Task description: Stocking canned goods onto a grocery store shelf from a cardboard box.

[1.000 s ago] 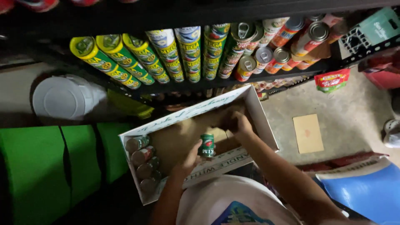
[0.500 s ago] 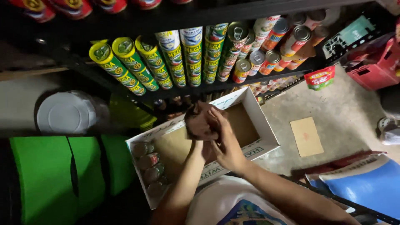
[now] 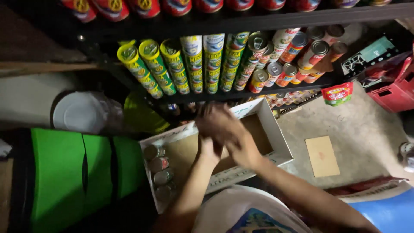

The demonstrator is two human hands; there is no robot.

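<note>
Both hands, left hand (image 3: 210,149) and right hand (image 3: 224,129), are blurring together above the cardboard box (image 3: 276,142); grip unclear. Cans (image 3: 158,165) are lining its left wall, the middle sitting open

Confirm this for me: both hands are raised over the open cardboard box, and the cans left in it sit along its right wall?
Not quite. The head view shows both hands over the cardboard box, but the remaining cans line its left wall, not the right.
</note>
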